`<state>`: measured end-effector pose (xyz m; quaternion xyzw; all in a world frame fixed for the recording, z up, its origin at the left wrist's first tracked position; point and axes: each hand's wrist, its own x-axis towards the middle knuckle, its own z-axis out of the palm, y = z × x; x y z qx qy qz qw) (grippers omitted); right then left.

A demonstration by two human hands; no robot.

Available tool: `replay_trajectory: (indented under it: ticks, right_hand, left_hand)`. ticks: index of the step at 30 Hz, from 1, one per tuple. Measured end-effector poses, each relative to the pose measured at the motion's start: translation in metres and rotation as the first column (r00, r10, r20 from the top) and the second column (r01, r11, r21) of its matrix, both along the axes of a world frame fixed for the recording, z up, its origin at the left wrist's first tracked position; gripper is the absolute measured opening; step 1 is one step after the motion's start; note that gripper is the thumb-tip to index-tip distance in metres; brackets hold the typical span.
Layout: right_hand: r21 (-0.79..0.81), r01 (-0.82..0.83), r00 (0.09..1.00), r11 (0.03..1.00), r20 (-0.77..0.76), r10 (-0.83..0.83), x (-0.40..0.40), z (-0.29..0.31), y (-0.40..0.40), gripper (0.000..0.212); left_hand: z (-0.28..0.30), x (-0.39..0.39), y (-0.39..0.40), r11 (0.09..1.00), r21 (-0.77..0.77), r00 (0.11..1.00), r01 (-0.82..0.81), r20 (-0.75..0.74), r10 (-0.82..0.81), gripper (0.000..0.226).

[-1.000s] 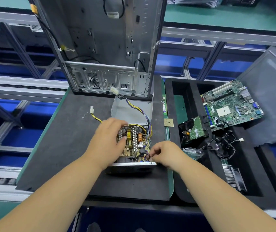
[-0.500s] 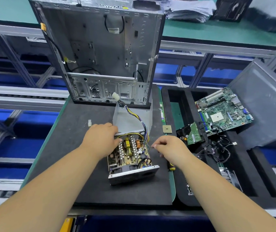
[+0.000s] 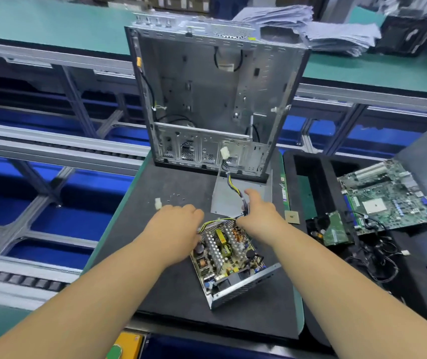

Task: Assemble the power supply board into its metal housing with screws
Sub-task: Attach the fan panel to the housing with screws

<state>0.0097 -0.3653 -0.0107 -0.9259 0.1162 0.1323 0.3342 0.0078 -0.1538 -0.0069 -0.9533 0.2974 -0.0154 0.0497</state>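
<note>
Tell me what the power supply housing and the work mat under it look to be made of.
Power supply housing: apparently bare sheet metal, a dull silver-grey sheen with thin folded edges and vent slots. Work mat: probably foam or rubber, matt dark grey and finely textured with no glare.

Power supply board (image 3: 226,251) sits in housing (image 3: 243,287), computer case (image 3: 212,99) behind.

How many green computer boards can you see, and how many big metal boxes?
Green boards: 3, namely power supply board, motherboard and small board.
Metal boxes: 2, namely computer case and power supply housing.
Total: 5
</note>
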Motion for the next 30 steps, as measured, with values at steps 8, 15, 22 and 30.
replay_trajectory:
  ticks: [8, 15, 22, 30]
  right_hand:
    - [0.001, -0.047, 0.994, 0.999, 0.099, 0.046, -0.006, -0.014, -0.002, 0.041]
    - [0.41, 0.302, 0.916, 0.861, 0.124, -0.38, -0.004, -0.021, -0.008, 0.009]
    - [0.423, 0.393, 0.873, 0.817, 0.107, -0.476, 0.003, -0.029, -0.016, 0.009]
    - [0.316, 0.417, 0.892, 0.852, 0.039, -0.451, 0.023, -0.023, -0.007, 0.026]
  left_hand:
    - [0.021, 0.023, -0.021, 0.95, -0.143, 0.934, 0.276, 0.274, -0.23, 0.018]
    - [0.009, 0.025, -0.035, 0.868, -0.295, 0.856, 0.398, 0.46, -0.236, 0.031]
    - [-0.017, 0.028, -0.028, 0.991, -0.132, 0.991, 0.014, -0.127, -0.031, 0.033]
    - [-0.025, 0.029, -0.021, 0.991, -0.121, 0.97, -0.059, -0.241, 0.028, 0.023]
